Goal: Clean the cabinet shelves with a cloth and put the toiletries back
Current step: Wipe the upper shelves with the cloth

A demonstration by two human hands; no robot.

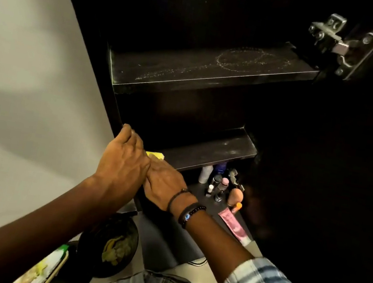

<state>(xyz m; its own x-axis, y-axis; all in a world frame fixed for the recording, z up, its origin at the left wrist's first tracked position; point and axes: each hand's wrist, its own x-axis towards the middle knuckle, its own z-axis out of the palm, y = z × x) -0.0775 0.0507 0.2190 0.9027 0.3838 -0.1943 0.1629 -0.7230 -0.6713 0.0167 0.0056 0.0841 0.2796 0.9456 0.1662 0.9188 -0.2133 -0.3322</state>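
Note:
A dark cabinet stands open with two bare shelves. The upper shelf (204, 72) shows dusty ring marks. My right hand (166, 185) presses a yellow cloth (155, 155) onto the left end of the lower shelf (213, 150); only a corner of the cloth shows. My left hand (122, 162) grips the cabinet's left front edge, partly over the right hand. On the bottom board stand several small bottles (217, 181), a peach sponge (235, 195) and a pink tube (234, 226).
The cabinet door (332, 190) hangs open on the right, with a metal hinge (339, 46) near the top. A grey wall (20, 64) lies to the left. A dark bowl (111, 245) and a printed packet (43, 270) lie below, near my legs.

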